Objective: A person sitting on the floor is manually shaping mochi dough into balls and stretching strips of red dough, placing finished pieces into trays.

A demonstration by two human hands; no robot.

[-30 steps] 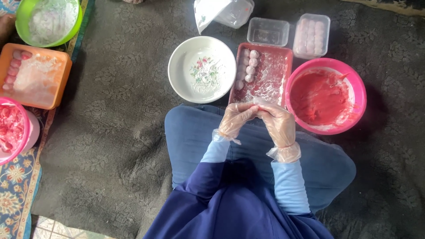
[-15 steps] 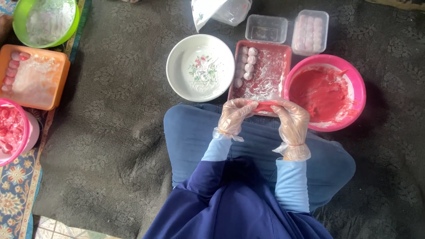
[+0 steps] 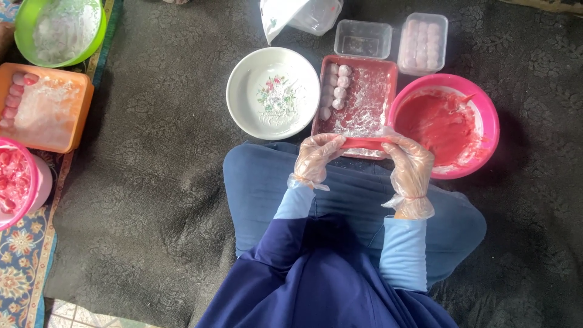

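1. Dark patterned carpet (image 3: 152,182) covers the floor where a person sits cross-legged, both hands in thin clear plastic gloves.
2. Left hand (image 3: 316,159) and right hand (image 3: 410,167) each pinch an end of a red strip of dough (image 3: 364,143), stretched level between them just above the near rim of the red tray (image 3: 388,91).
3. Done so far, as I judge it: a short column of floured balls (image 3: 335,90) lies at the tray's left side, and a lidded clear box (image 3: 423,44) is packed full.
4. Left to do: plenty of red dough sits in the pink bowl (image 3: 489,115); the white flowered bowl (image 3: 243,91) and the small clear box (image 3: 362,39) are empty.
5. Against a second ago, the hands have moved apart from a closed cluster, drawing the dough out long.
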